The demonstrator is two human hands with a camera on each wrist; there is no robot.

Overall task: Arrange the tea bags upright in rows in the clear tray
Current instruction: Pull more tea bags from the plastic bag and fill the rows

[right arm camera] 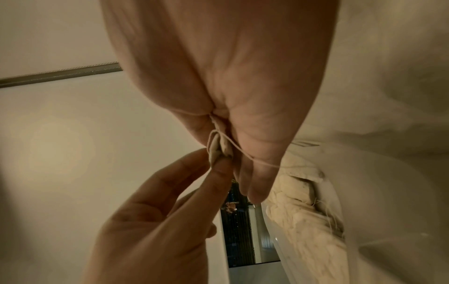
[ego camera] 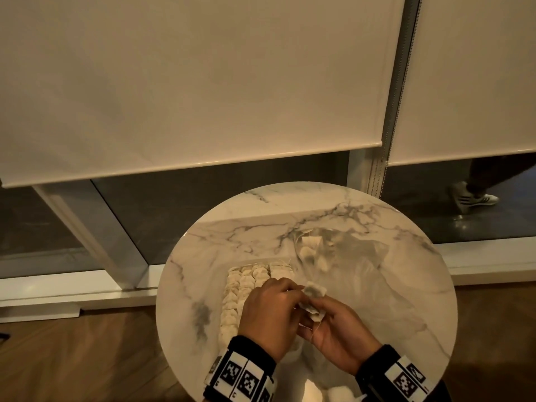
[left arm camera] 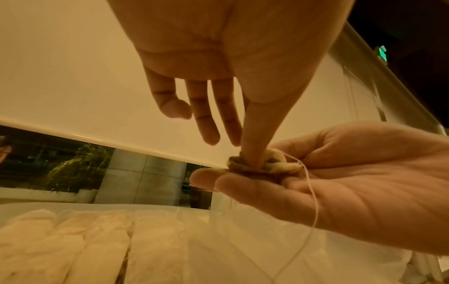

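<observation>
A small cream paper tea bag (ego camera: 314, 291) with a thin string is pinched by the left hand (ego camera: 268, 311) and cradled in the curled right hand (ego camera: 338, 329), just right of the clear plastic tray (ego camera: 224, 288). In the tray, several upright rows are seen. Right of the tray, more bags are left in a crumpled clear plastic pouch (ego camera: 345, 256).

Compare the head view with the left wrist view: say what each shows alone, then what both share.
Head view only: the round marble table, a clear plastic bag with loose tea bags, and both wristbands.

Left wrist view only: the string dangling from the held tea bag.

Both: the left hand and right hand pinching the tea bag, above rows of tea bags.
</observation>
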